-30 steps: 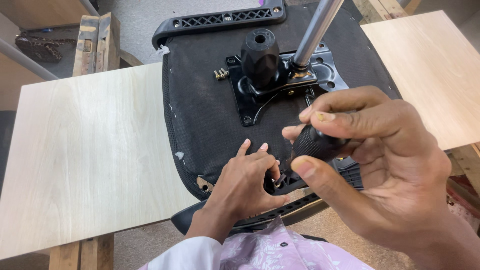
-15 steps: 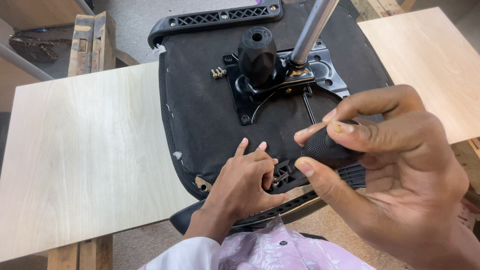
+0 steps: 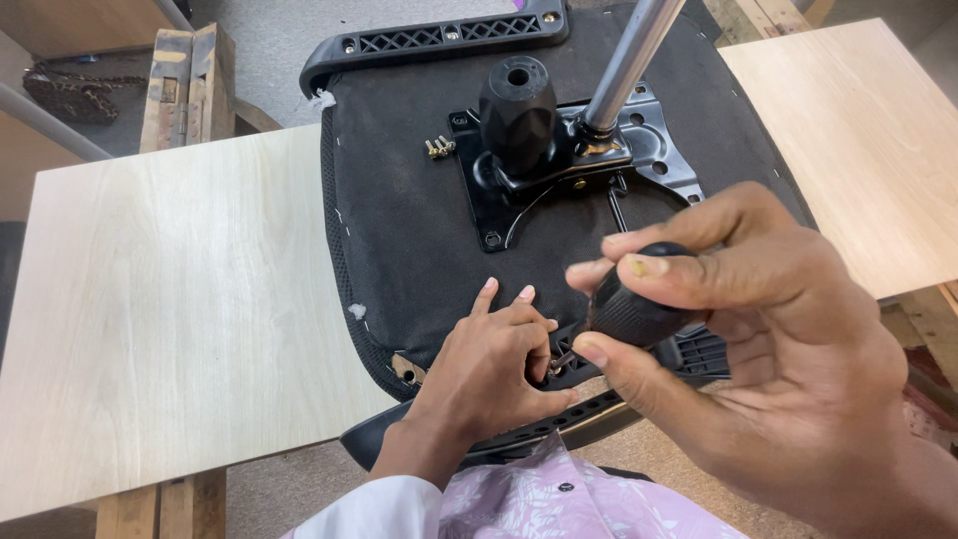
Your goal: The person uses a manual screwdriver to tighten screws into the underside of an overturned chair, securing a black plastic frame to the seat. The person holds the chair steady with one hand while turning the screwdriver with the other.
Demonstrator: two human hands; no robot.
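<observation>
Black fabric on the chair seat underside point(image 3: 419, 230), black mounting plate point(image 3: 659, 150), black knob point(image 3: 517, 105), silvery metal column point(image 3: 627, 65); black screwdriver handle point(image 3: 629, 314); pale wood-grain boards point(image 3: 170, 309); brass-coloured, perhaps, loose screws point(image 3: 439, 148); lilac floral-patterned shirt point(image 3: 589, 499), white sleeve point(image 3: 374, 509)

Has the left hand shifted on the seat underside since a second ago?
No. The left hand sits at the same spot on the seat base, fingers by the near edge, just as far below the metal plate. Only the right hand and its screwdriver moved.
</observation>
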